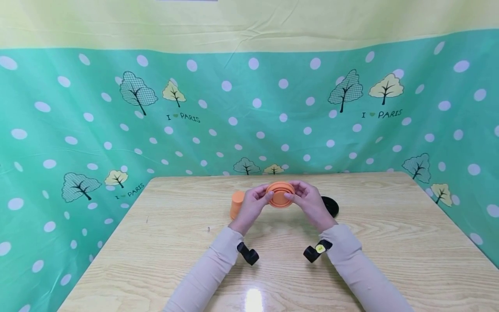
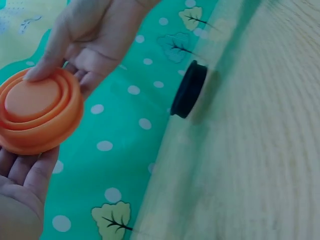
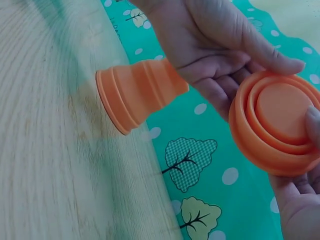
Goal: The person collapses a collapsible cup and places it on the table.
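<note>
Between both hands, raised above the table, is an orange collapsible cup (image 1: 280, 195), folded flat into concentric rings. My left hand (image 1: 254, 203) pinches its left edge, thumb on the ringed face and fingers behind. On the opposite edge, my right hand (image 1: 308, 201) grips it the same way. The left wrist view shows the folded cup (image 2: 35, 102) close up, its flat round base framed by the rings. A second orange collapsible cup (image 3: 135, 90), extended, stands with its wide rim down on the table beside my left hand.
Behind my right wrist a round black lid (image 1: 331, 206) lies on the wooden table (image 1: 390, 242), partly hidden by the hand. A green dotted cloth (image 1: 249, 104) hangs along the table's back and sides. Black wrist cameras (image 1: 249, 255) are strapped to both sleeves.
</note>
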The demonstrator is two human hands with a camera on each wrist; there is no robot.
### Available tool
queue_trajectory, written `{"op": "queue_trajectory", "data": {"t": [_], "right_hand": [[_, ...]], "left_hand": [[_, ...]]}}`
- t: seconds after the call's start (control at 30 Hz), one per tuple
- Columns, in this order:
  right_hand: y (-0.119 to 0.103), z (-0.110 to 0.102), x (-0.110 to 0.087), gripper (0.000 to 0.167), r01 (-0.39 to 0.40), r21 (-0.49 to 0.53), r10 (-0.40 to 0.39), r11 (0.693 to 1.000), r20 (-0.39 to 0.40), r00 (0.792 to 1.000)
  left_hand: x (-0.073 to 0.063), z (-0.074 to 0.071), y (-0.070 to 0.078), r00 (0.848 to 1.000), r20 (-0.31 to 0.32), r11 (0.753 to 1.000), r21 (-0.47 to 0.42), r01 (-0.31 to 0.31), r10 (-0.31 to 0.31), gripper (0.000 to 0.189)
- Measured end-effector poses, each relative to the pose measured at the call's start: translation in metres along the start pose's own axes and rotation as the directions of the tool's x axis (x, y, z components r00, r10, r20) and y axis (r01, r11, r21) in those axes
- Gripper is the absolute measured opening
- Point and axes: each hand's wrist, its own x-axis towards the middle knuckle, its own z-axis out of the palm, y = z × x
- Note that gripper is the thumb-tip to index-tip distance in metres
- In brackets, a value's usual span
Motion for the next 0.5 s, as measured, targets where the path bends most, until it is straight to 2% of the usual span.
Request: {"op": "queue_trajectory", "data": {"t": [0.1, 0.33, 0.5], "right_hand": [[-0.0004, -0.0003, 0.0004, 0.039, 0.0, -0.005, 0.0, 1.0, -0.005, 1.0], [0.0027, -0.0012, 0.0004, 0.039, 0.01, -0.09, -0.012, 0.996, -0.018, 1.0], [0.0034, -0.0011, -0.0001, 0.038, -0.004, -0.102, 0.002, 0.995, -0.011, 1.0]], "left_hand": [[0.0008, -0.0019, 0.0021, 1.0, 0.013, 1.0, 0.016, 0.007, -0.007, 0.034], [0.0018, -0.0037, 0.0038, 0.999, 0.025, 0.998, 0.041, 0.046, -0.047, 0.033], [0.0019, -0.0043, 0.0048, 0.998, 0.044, 0.998, 0.041, 0.047, -0.049, 0.033]]}}
